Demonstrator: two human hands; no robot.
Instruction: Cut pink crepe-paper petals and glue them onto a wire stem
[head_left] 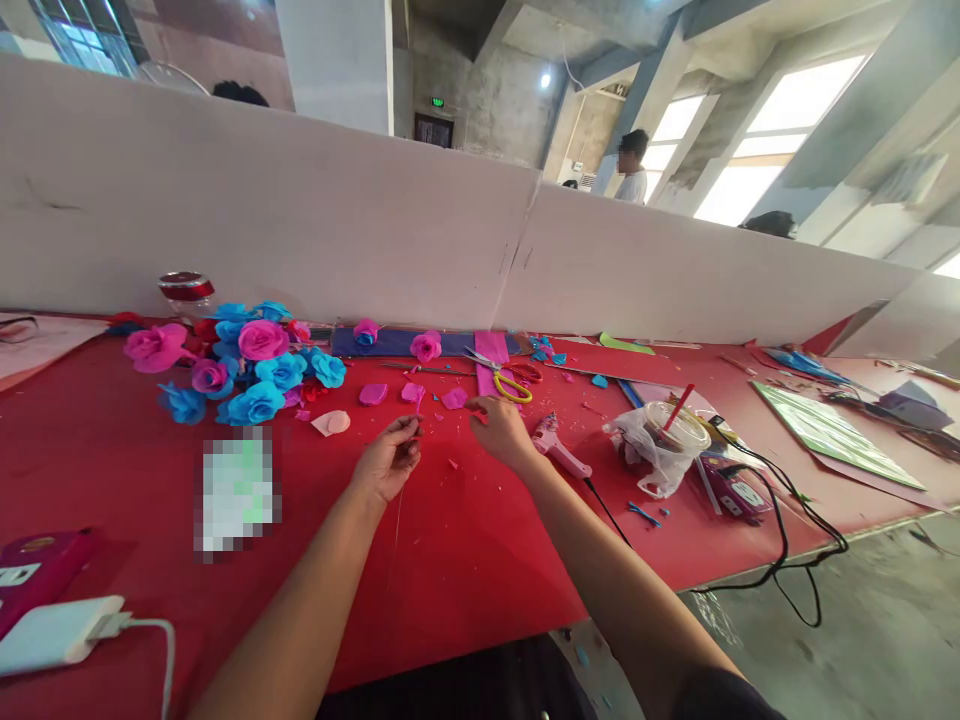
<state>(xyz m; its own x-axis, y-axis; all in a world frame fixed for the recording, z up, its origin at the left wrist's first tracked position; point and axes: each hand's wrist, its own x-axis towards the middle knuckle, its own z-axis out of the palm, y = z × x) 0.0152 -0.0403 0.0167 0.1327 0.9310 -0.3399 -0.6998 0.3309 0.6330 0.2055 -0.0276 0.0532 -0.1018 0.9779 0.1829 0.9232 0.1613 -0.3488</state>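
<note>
My left hand (388, 462) is closed in a pinch on a thin wire (396, 530), which trails down from the fingers. A small pink paper piece (412, 393) shows just above those fingertips; whether it is joined to the wire I cannot tell. To the right, my right hand (499, 428) hovers with its fingers bent and apart, holding nothing that I can see. Just beyond it lie yellow-handled scissors (512, 388) and a loose pink petal (454, 399). Another stack of pink petals (373, 395) rests farther left. A pink glue gun (559, 447) lies beside my right wrist.
Blue and pink paper flowers (255, 365) are bunched at the left, near a jar with a red lid (186, 288). A cup with a straw (675, 430), a power strip (739, 490) and black cables stand right. A white partition (300, 220) borders the red table (480, 540).
</note>
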